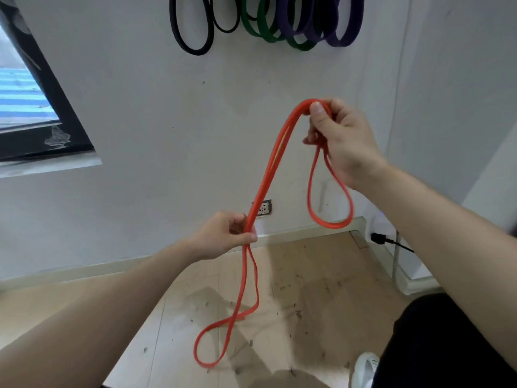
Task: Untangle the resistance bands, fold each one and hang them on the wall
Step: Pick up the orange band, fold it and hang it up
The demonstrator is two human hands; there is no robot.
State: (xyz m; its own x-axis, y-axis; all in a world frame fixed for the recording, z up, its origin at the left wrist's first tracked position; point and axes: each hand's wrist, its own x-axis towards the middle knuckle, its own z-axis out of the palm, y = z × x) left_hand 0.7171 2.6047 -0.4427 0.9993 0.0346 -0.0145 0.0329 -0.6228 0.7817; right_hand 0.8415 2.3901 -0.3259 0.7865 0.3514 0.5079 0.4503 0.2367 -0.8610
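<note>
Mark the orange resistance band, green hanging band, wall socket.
orange rubber resistance band (267,175): head view, doubled middle stretch.
green rubber band on wall (300,47): head view, loop's lower curve.
wall power socket (262,207): head view, faceplate.

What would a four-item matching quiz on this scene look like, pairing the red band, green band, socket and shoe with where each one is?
1 red band
2 green band
3 socket
4 shoe

A low on the wall
B on the floor, lower right
C gripped by left hand and right hand
D hanging high on the wall

Pairs: 1-C, 2-D, 3-A, 4-B
</note>
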